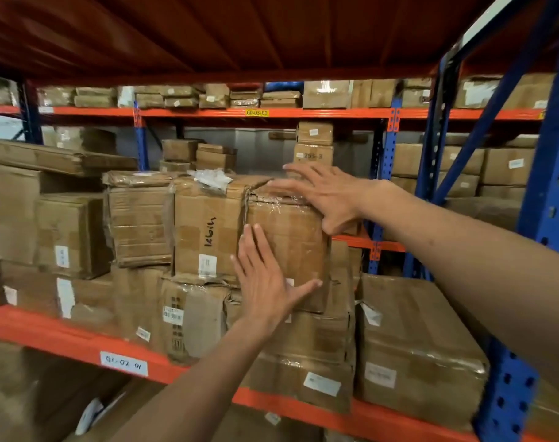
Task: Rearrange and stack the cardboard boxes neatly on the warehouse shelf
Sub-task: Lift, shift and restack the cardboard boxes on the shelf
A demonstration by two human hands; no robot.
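Both open hands, left hand [265,279] and right hand [323,194], press flat on taped box [281,237].

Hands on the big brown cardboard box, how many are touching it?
2. The left hand lies flat on the front of the taped brown cardboard box; the right hand rests on its top right corner.

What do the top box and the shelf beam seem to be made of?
Top box: brown cardboard, matte, with creased edges and glossy clear tape, it seems, across the top. Shelf beam: probably painted metal, smooth orange with a slight sheen.
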